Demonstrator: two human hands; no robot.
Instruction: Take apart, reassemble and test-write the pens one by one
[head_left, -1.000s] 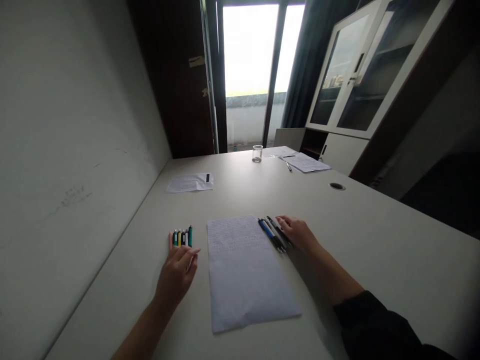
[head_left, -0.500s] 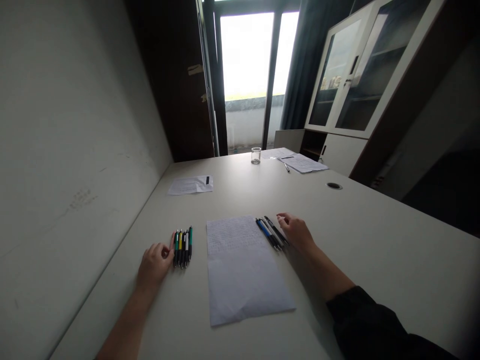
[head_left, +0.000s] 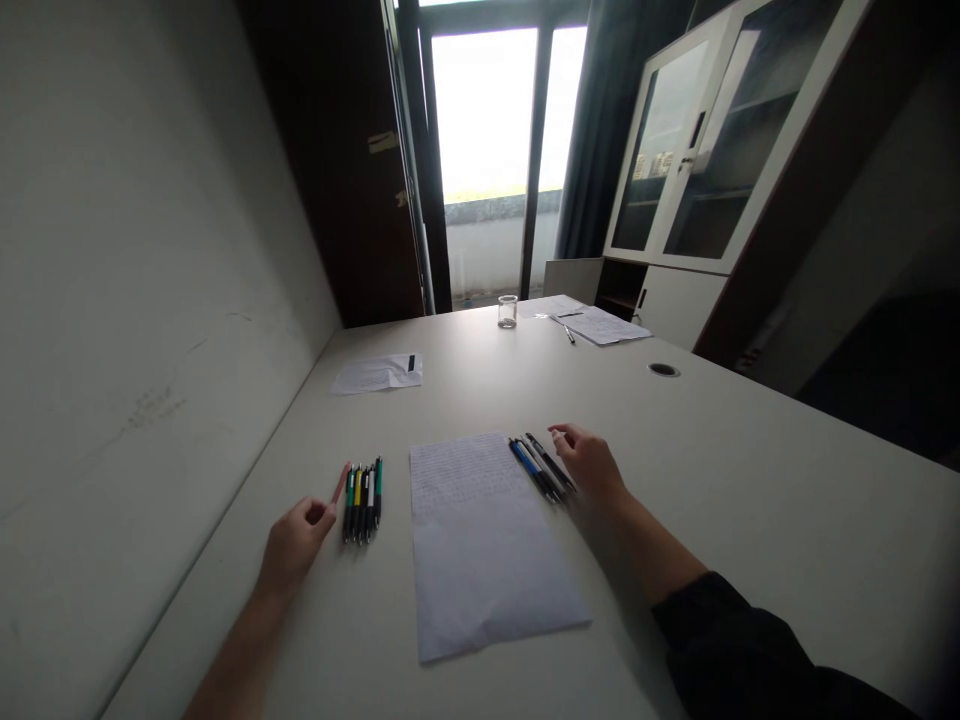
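My left hand (head_left: 295, 540) is at the left, its thumb and fingers closed on a slim pinkish-red pen (head_left: 340, 483) that points away from me. Just right of it lies a row of pens (head_left: 362, 503) with green, yellow, black and white barrels, side by side. A sheet of paper (head_left: 491, 570), written on across its upper part, lies in the middle. Along its upper right edge is a second group of pens (head_left: 541, 468), blue, white and black. My right hand (head_left: 589, 462) rests beside them, fingers loosely bent and nothing visible in it.
Farther back on the white table (head_left: 465, 400) lie a creased paper (head_left: 377, 374) at left and papers (head_left: 602, 325) at right, with a pen (head_left: 569, 335) near them. A clear glass (head_left: 508, 312) stands near the far edge. A round cable hole (head_left: 664, 370) is at right.
My left hand has moved slightly left and toward me, tilting the pinkish-red pen away from the row. My right hand stays beside its pens. The view has shifted a little.
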